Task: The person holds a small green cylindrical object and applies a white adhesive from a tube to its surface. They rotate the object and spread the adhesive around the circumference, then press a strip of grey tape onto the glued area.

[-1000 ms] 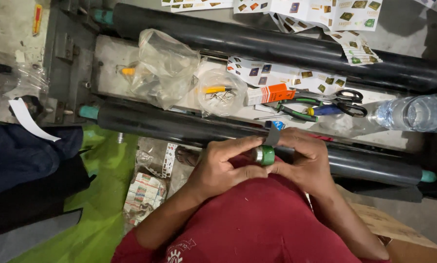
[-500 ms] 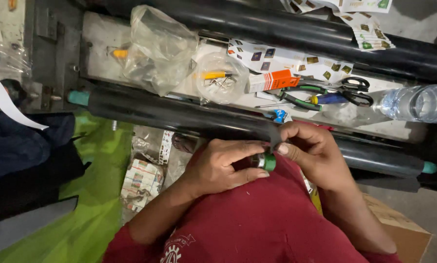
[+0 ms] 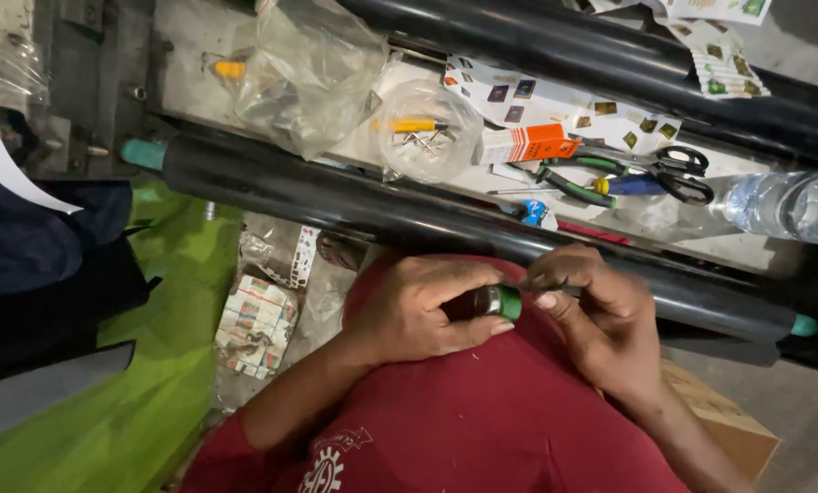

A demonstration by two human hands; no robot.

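A long black cylindrical roller with teal end caps (image 3: 354,203) crosses the scene from upper left to lower right and serves as the landmark here. Beyond it, parallel and farther from the person, lies a second thick black roller (image 3: 609,64). On the near side of the landmark roller, to its left, a bright green plastic sheet (image 3: 144,402) covers the floor, with a dark blue folded cloth (image 3: 35,246) upon it. Between the two rollers runs a pale grey metal bed (image 3: 190,36); on it rest a crumpled clear plastic bag (image 3: 308,73), a clear plastic water bottle (image 3: 787,205) at the right, a round clear bag holding a yellow-handled tool (image 3: 427,132), black-handled scissors (image 3: 678,169), green-handled pliers (image 3: 568,178) and a small orange and white carton (image 3: 527,143).

Just on the near side of the landmark roller, above the person's red shirt (image 3: 482,420), both hands meet. The left hand (image 3: 418,310) is wrapped around a small dark cylindrical part with a green ring and a silvery band (image 3: 495,301), thumb beneath and fingers over it. The right hand (image 3: 596,310) is curled, its fingertips pinched against the part's green end; whether it grips anything further cannot be told. A small printed stack of paper labels (image 3: 256,324) lies left of the hands.
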